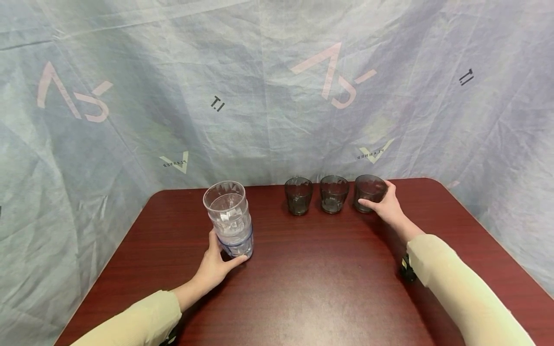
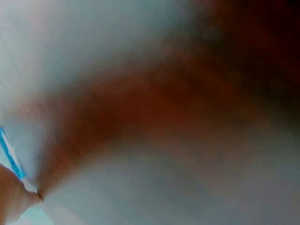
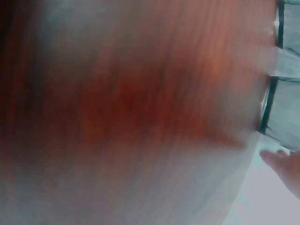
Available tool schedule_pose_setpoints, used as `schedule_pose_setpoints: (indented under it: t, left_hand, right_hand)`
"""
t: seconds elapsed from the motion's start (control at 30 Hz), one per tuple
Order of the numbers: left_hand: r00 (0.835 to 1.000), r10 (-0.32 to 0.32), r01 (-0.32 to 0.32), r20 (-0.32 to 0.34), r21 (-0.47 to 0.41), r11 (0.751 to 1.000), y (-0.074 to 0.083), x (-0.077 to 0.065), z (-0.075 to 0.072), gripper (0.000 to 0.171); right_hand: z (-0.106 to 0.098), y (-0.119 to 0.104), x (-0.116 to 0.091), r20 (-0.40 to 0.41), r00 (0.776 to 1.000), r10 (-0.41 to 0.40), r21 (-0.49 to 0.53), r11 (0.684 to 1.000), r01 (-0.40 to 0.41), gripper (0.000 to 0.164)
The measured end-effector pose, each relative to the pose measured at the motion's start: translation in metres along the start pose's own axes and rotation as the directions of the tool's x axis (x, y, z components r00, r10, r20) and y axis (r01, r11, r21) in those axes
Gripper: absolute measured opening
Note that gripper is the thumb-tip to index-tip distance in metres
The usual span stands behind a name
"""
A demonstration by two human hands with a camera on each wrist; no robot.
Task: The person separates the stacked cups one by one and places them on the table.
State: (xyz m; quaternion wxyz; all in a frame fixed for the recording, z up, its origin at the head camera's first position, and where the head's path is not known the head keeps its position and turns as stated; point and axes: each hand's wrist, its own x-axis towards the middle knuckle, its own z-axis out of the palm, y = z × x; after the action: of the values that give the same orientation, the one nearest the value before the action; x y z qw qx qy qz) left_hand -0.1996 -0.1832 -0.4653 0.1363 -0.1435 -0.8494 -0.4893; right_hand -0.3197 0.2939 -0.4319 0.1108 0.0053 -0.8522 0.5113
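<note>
In the head view, my left hand (image 1: 216,265) grips the lower part of a stack of clear drinking glasses (image 1: 231,216), thumb and fingers on opposite sides. A blue band (image 2: 11,157) circles the stack's lower part. Whether its base touches the table cannot be told. At the far right of a row, my right hand (image 1: 391,207) holds a smoky dark glass (image 1: 369,188), with the thumb across its near side and fingers behind. Beside it stand a middle dark glass (image 1: 333,194) and a left dark glass (image 1: 298,196), both upright.
The reddish-brown wooden table (image 1: 298,278) carries all the glasses. The dark ones stand near its back edge. Behind hangs a wrinkled grey cloth (image 1: 259,134) with printed letters, which also surrounds the sides. Both wrist views are largely blurred.
</note>
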Motion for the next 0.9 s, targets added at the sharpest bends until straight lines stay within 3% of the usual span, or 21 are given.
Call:
schedule_pose_setpoints:
  t: [0.17, 0.47, 0.67, 0.9]
  left_hand:
    - [1.0, -0.004, 0.004, 0.003, -0.012, 1.0, 0.001, 0.0, 0.0, 0.105]
    - [1.0, 0.002, -0.002, -0.001, -0.012, 1.0, 0.0, 0.0, -0.001, 0.104]
    - [1.0, 0.002, -0.001, 0.003, -0.02, 1.0, 0.0, 0.001, -0.001, 0.104]
    - [1.0, 0.003, -0.003, 0.003, -0.012, 1.0, -0.001, 0.001, 0.0, 0.104]
  right_hand:
    - [-0.008, -0.008, -0.003, -0.017, 1.0, -0.022, 0.032, 0.999, 0.022, 0.105]
    - [-0.011, -0.051, -0.007, -0.114, 0.976, -0.186, 0.161, 0.966, 0.203, 0.093]
    - [0.006, -0.092, -0.019, -0.039, 0.954, -0.297, 0.247, 0.922, 0.297, 0.088]
    - [0.035, -0.132, -0.038, 0.088, 0.89, -0.447, 0.35, 0.851, 0.392, 0.083]
